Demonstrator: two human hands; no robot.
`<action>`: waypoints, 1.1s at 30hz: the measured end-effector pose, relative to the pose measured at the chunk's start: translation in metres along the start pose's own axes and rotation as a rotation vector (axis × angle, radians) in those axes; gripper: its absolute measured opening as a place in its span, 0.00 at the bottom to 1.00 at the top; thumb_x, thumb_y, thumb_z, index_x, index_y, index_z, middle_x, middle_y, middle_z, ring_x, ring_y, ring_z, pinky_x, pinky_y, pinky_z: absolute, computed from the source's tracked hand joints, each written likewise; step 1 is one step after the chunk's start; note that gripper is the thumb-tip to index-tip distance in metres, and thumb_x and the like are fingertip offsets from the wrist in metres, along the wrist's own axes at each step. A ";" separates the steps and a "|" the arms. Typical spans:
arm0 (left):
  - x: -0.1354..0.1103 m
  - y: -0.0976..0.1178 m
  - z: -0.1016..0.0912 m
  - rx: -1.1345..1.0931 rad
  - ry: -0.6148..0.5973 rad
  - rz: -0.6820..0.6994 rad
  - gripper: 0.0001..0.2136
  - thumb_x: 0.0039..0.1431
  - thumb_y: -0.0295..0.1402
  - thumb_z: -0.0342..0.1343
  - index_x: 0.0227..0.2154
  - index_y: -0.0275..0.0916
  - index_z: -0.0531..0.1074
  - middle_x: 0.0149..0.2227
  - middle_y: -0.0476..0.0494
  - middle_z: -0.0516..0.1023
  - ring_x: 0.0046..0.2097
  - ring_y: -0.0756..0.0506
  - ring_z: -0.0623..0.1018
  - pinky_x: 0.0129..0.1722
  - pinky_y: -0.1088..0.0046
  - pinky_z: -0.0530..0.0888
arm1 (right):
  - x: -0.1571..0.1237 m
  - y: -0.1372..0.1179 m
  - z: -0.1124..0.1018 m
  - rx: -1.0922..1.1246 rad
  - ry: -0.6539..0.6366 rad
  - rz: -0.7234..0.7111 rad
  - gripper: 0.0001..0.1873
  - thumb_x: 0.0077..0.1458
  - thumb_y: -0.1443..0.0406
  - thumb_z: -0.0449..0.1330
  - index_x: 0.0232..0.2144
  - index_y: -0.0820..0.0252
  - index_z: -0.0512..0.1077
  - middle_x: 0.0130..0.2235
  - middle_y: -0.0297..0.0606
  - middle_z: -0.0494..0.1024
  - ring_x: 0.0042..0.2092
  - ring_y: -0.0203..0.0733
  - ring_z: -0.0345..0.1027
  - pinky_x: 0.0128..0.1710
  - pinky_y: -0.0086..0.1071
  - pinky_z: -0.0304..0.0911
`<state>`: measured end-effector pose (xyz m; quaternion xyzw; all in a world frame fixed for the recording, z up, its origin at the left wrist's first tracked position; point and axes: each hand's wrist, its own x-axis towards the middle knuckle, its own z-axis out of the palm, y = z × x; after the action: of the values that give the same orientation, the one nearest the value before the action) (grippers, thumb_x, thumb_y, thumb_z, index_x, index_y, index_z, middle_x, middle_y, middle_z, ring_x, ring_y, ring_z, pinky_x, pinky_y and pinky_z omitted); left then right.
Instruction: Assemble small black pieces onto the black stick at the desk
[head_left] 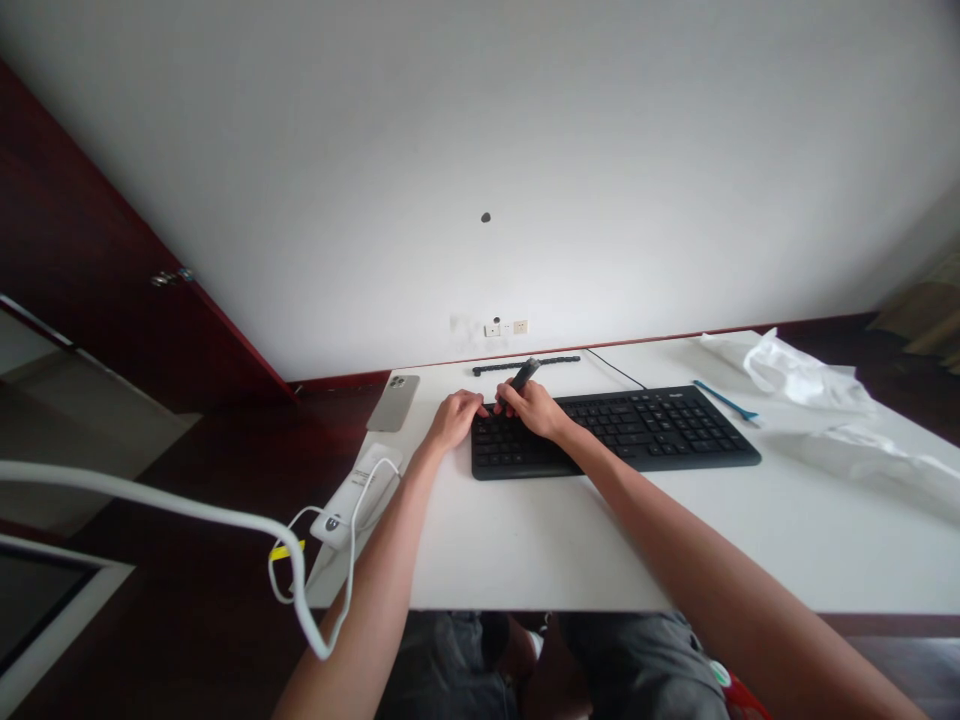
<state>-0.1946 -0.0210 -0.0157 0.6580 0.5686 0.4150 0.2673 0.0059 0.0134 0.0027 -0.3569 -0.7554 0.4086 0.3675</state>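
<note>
A black keyboard lies on the white table. My left hand rests at the keyboard's upper left corner, its fingers curled down onto the edge and the keys there. My right hand is closed around a dark grey pen-like tool, whose lower end meets the keys at the keyboard's top left. The tool tilts up and to the right. The two hands nearly touch each other.
A phone lies face down at the table's left. A white power bank with a white cable sits near the left edge. A black strip, a blue tool and crumpled white plastic lie behind and right of the keyboard.
</note>
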 end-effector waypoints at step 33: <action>0.000 -0.003 -0.001 -0.042 -0.036 0.018 0.14 0.64 0.33 0.49 0.28 0.41 0.78 0.41 0.45 0.83 0.47 0.44 0.80 0.56 0.69 0.73 | -0.005 -0.014 0.006 -0.055 0.010 -0.094 0.14 0.68 0.58 0.54 0.34 0.57 0.75 0.34 0.35 0.82 0.35 0.41 0.75 0.41 0.32 0.66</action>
<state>-0.1968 -0.0200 -0.0178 0.6646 0.5489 0.4173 0.2878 -0.0002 0.0012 0.0114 -0.3330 -0.7804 0.3681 0.3801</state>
